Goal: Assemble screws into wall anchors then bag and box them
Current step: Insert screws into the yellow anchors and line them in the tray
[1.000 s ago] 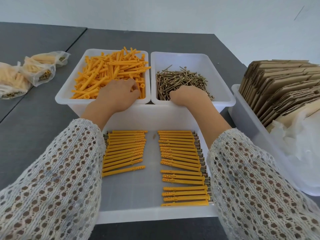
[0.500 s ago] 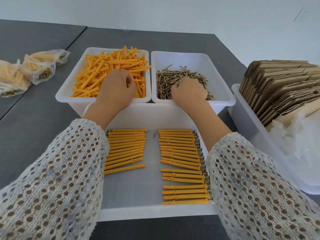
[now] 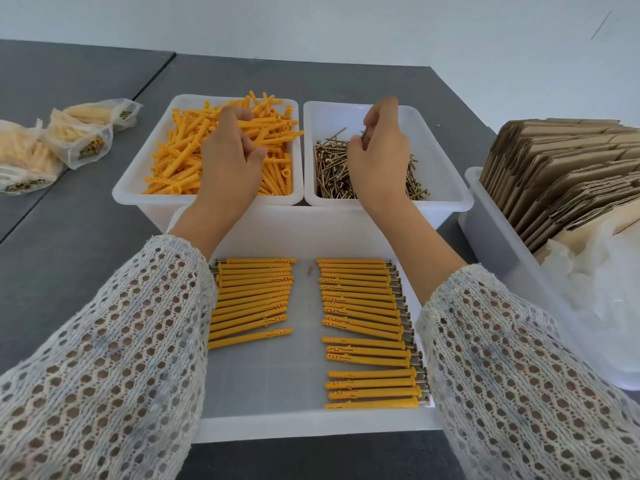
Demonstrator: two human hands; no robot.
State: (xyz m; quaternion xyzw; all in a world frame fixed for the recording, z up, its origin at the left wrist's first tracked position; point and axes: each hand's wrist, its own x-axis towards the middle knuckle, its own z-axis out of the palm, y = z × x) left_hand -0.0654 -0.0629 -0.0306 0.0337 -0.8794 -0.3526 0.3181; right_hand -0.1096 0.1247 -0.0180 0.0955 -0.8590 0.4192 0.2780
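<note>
Folded cartons right of bins; filled bags far left.

Bright even daylight, soft shadows, wide-angle edge distortion

bins: 4 | hands: 2 | sealed bags: 3 | assembled-anchor rows: 2
</note>
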